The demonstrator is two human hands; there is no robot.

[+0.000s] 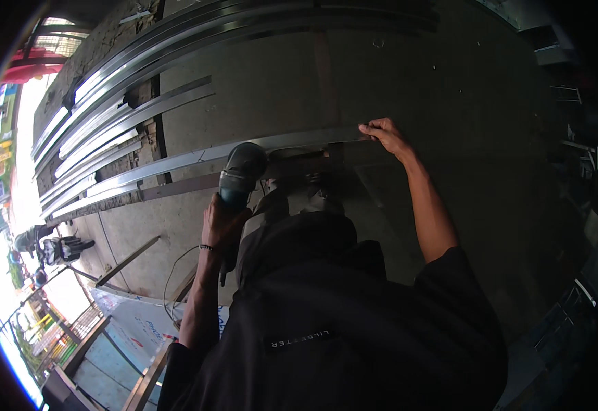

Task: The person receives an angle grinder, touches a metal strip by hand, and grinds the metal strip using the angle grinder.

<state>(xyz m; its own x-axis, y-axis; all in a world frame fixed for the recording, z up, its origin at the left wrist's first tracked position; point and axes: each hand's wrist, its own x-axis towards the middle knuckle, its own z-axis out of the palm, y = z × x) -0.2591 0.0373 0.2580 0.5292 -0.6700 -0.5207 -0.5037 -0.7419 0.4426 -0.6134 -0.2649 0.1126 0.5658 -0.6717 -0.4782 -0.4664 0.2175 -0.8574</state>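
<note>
My left hand (222, 220) is wrapped round the body of a teal and dark angle grinder (238, 179), a bracelet at its wrist. The grinder's round head overlaps a long, shiny metal bar (182, 162) that runs from the far left to the middle of the view. With thumb and fingers, my right hand (385, 134) pinches the bar's right end. Whether the grinder's disc touches the bar cannot be made out. Below the bar, near my feet, lies a dark piece (299, 155), mostly in shadow.
Several long metal profiles (141, 58) lie at the upper left on dark supports. A parked motorcycle (62, 249) stands at the left, by the bright opening. A cable (170, 281) loops beside my left forearm. Printed sheeting (131, 315) and a frame are at the lower left.
</note>
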